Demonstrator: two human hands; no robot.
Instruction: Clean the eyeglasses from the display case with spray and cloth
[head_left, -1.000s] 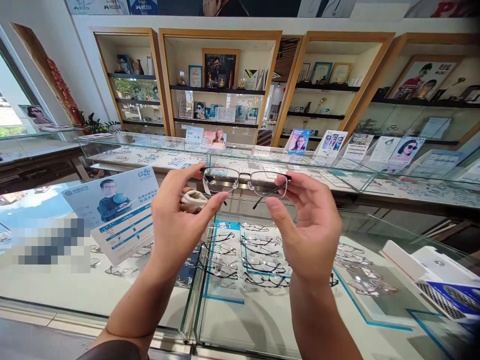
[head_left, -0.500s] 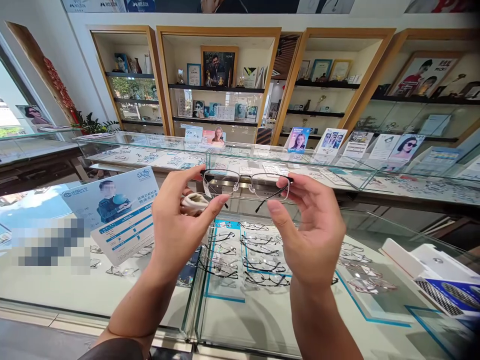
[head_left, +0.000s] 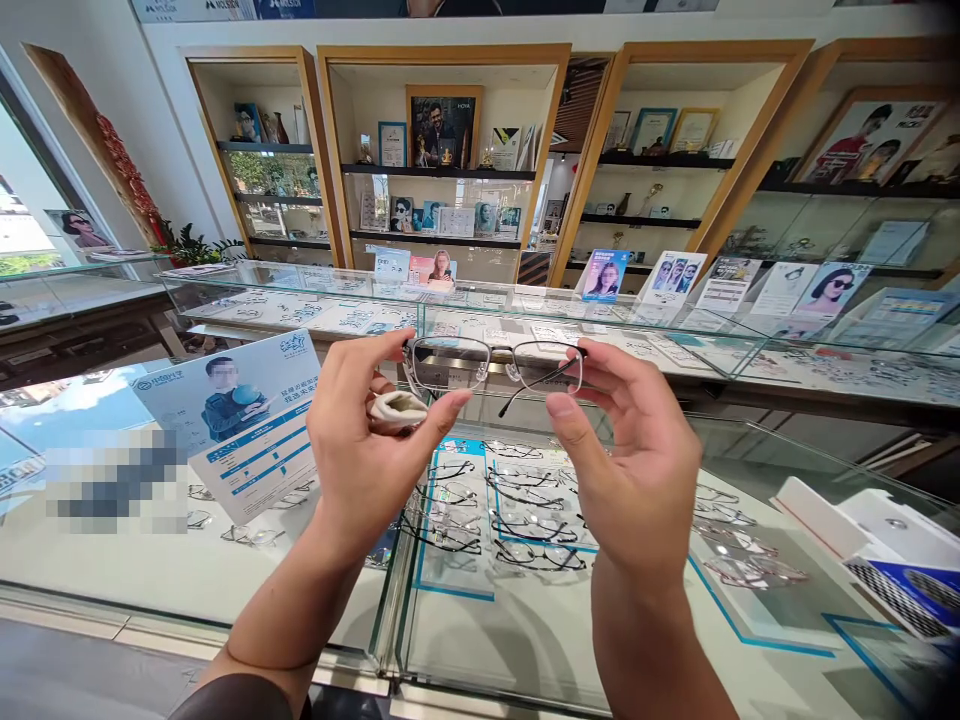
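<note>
A pair of eyeglasses with a thin dark upper rim is held up in front of me, above the glass display case. My left hand grips its left end between fingers and thumb, and a bunched pale cloth is tucked in the same palm. At the right end, the fingertips of my right hand pinch the frame near the hinge. One dark temple tip shows below the right lens; the rest of the temples is partly hidden behind lenses and fingers.
Below my hands, the glass case holds rows of eyeglass frames. A printed sign stands on the left, and a white and blue box lies on the right. Beyond runs another glass counter with upright cards, backed by wooden shelves.
The eyeglasses have turned slightly, and the visible temple tip has shifted left. Both hands keep their hold. The whole view has shifted a little.
</note>
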